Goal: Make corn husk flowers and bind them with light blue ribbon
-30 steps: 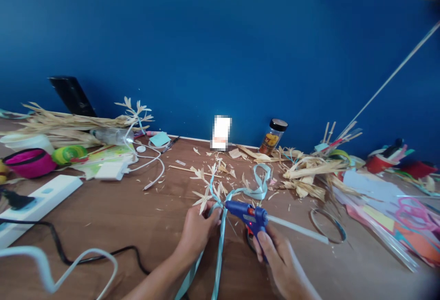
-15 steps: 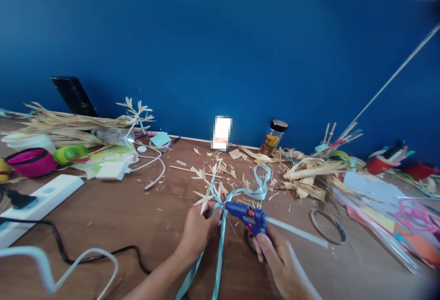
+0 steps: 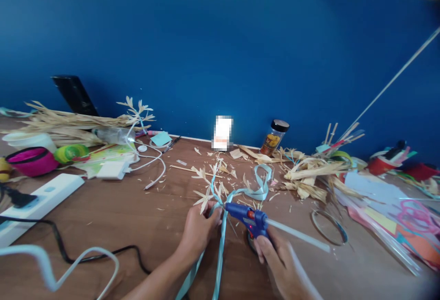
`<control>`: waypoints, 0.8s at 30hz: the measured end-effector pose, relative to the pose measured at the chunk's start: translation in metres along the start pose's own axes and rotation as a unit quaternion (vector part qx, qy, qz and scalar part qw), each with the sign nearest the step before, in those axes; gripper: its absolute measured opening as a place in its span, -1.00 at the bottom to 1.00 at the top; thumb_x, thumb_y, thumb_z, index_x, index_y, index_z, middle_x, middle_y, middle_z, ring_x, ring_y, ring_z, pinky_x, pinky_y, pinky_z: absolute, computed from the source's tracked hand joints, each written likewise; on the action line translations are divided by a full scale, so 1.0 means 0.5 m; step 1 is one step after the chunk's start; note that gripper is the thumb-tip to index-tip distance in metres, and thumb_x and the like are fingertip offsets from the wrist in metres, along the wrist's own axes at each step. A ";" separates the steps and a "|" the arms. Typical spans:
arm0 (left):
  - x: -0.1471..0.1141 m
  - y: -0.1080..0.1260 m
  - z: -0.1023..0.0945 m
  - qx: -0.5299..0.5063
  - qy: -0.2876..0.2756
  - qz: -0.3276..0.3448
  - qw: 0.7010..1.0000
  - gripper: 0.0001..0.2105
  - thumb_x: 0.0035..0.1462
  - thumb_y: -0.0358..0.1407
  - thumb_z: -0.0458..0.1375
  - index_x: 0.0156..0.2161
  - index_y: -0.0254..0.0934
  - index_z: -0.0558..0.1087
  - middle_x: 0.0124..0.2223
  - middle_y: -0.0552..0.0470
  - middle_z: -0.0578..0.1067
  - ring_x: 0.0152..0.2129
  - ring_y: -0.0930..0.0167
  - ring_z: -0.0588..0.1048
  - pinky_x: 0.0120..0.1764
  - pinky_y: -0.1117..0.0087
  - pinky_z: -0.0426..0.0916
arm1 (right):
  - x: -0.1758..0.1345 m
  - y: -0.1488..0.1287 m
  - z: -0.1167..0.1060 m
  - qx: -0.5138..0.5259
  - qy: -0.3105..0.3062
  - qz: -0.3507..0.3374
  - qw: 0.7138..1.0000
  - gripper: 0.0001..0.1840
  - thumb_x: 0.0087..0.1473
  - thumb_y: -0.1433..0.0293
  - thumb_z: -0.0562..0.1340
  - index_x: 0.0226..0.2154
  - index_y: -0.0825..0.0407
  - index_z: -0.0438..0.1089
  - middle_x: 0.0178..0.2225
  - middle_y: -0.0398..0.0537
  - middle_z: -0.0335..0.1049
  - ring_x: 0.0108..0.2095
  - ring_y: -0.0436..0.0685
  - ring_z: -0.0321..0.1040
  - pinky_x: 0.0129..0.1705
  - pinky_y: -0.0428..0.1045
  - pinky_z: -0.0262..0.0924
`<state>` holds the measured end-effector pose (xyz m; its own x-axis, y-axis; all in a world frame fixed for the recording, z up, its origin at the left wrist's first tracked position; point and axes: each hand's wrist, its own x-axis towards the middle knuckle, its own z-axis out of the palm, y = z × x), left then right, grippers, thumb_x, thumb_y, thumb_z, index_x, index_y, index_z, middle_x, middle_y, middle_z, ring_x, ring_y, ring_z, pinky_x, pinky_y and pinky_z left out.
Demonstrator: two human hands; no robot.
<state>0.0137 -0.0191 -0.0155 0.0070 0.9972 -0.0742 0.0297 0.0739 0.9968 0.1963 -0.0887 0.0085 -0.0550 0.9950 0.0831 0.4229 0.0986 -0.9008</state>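
Observation:
In my right hand (image 3: 277, 256) is a blue hot glue gun (image 3: 245, 216), with a long clear glue stick (image 3: 297, 235) running out of its back. Its nozzle points left and meets the light-blue ribbon (image 3: 222, 240) or sits just beside it. My left hand (image 3: 201, 226) pinches that ribbon where it joins a small spray of pale dried-husk flowers (image 3: 206, 193). One ribbon length curls away on the table past the nozzle, and others trail down towards me. The fingertips of my left hand are partly hidden behind the ribbon.
Husk scraps (image 3: 304, 185) lie to the right, near a tilted jar (image 3: 274, 138). A ring (image 3: 329, 227) rests beyond the glue stick. At left are a white power strip (image 3: 51, 199), a black cable (image 3: 58, 236) and a white charger (image 3: 112, 170). A blue wall (image 3: 220, 52) stands behind.
Almost nothing differs. The glue gun and its glue stick have shifted very slightly to the right; my left hand stays put on the ribbon.

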 end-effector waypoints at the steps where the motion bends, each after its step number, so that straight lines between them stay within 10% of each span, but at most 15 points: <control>1: 0.000 0.001 -0.001 0.008 0.002 0.004 1.000 -0.82 -0.09 -0.22 0.12 -0.52 -0.34 0.42 -0.59 0.10 0.37 -0.62 0.46 0.32 -0.51 0.48 0.24 | 0.002 0.000 0.001 0.004 0.007 0.000 1.000 -0.67 0.07 0.14 0.05 -0.39 0.07 0.30 -0.58 -0.14 0.23 -0.56 0.03 0.15 -0.49 -0.09 0.07; 13: -0.001 0.006 -0.001 0.014 0.008 0.006 1.000 -0.80 -0.10 -0.21 0.12 -0.54 -0.33 0.41 -0.62 0.11 0.39 -0.64 0.46 0.34 -0.52 0.48 0.24 | -0.003 0.007 0.000 0.008 -0.011 0.016 1.000 -0.68 0.11 0.16 0.00 -0.38 0.06 0.26 -0.58 -0.16 0.19 -0.55 0.03 0.14 -0.47 -0.08 0.05; 24: -0.008 0.018 -0.001 0.013 0.015 -0.009 1.000 -0.82 -0.12 -0.22 0.12 -0.58 -0.29 0.38 -0.65 0.15 0.35 -0.66 0.46 0.32 -0.55 0.49 0.21 | 0.018 -0.011 0.007 0.257 0.020 0.106 0.961 -0.51 0.08 0.03 -0.05 -0.48 0.08 0.28 -0.66 -0.19 0.09 -0.63 -0.02 0.01 -0.57 -0.09 -0.04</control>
<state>0.0135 -0.0223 -0.0062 -0.0234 0.9955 -0.0915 0.0560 0.0927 0.9941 0.1903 -0.0805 0.0128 0.0220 0.9927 -0.1183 -0.0812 -0.1162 -0.9899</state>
